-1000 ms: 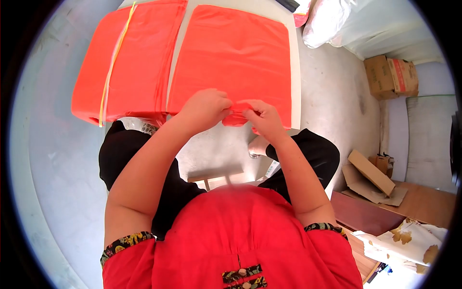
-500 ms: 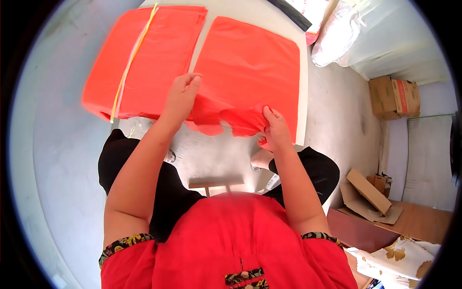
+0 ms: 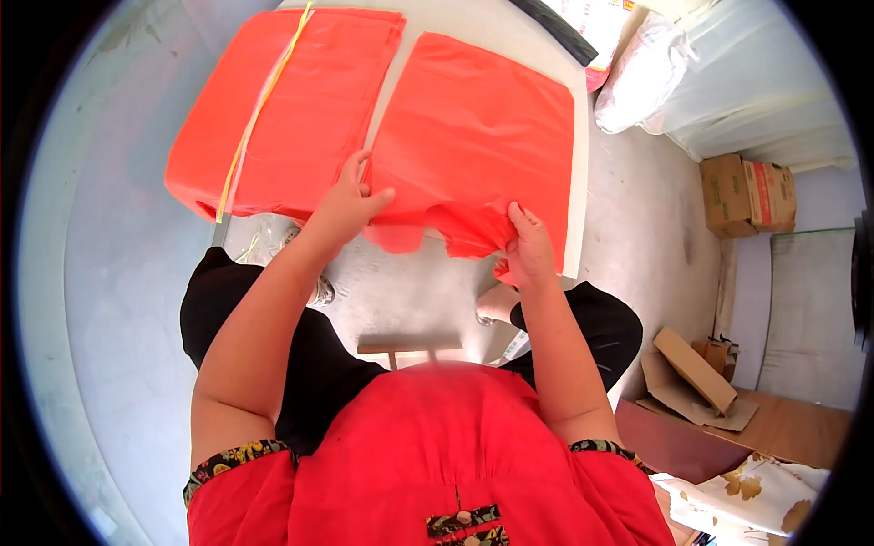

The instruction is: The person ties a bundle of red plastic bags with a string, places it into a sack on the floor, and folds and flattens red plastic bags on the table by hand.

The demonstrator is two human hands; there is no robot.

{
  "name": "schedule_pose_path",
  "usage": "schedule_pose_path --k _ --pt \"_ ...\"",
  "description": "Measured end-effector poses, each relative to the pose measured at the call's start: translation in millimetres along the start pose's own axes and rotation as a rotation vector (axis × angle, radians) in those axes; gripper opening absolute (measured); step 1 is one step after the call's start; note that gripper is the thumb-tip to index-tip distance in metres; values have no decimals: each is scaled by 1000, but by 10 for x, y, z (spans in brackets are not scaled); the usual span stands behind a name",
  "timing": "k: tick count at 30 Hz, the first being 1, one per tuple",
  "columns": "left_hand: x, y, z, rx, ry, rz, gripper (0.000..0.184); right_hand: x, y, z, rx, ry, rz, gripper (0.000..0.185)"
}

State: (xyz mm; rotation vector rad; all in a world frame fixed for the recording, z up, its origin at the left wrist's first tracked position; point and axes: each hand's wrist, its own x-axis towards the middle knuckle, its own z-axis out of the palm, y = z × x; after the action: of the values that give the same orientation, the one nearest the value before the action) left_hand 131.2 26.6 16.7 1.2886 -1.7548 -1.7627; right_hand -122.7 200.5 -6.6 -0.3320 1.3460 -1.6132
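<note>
Two flat piles of thin red plastic lie side by side on a pale table [image 3: 577,218]. Across the left pile [image 3: 305,91] runs a yellow and pale string [image 3: 259,105]. At the near left corner of the right pile [image 3: 482,118] is my left hand [image 3: 350,202], its thumb and fingers apart, touching the plastic's edge. My right hand [image 3: 531,246] pinches the crumpled near edge of the right pile between thumb and fingers. Between my hands the near edge hangs loosely over the table's edge, with a gap in it.
A black roll [image 3: 555,32] lies at the table's far edge, near a white bag [image 3: 645,73]. At right stand a cardboard box [image 3: 746,196] and an opened carton [image 3: 696,373] beside a patterned cloth [image 3: 751,487]. A wooden bar [image 3: 410,347] is between my legs.
My hands have moved apart from their meeting place at the pile's near edge. The left one has opened and gone left. The crumpled plastic has spread out between them, and the view has shifted.
</note>
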Motion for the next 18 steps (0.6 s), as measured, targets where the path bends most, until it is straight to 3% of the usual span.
schedule_pose_path --k 3,6,9,12,14,16,18 --pt "-126 -44 -86 124 -112 74 86 24 55 -29 -119 54 17 25" --pt "-255 -17 -178 104 -196 -60 86 -10 9 2 -358 91 109 26" --pt "-366 -43 -196 -140 -251 -97 82 -201 -90 185 -434 -23 47 32" --pt "-314 -236 -281 -103 -319 -131 79 -228 23 184 -456 -83 -108 31" --pt "-316 -266 -303 -134 -328 -128 77 -231 105 167 -683 -120 -381 28" --pt "-333 -200 -317 -168 -341 -148 76 -288 158 321 -1093 -200 -825 32" --pt "-376 -14 -313 -205 -357 -194 73 -445 43 626 -1183 -416 -907 44"
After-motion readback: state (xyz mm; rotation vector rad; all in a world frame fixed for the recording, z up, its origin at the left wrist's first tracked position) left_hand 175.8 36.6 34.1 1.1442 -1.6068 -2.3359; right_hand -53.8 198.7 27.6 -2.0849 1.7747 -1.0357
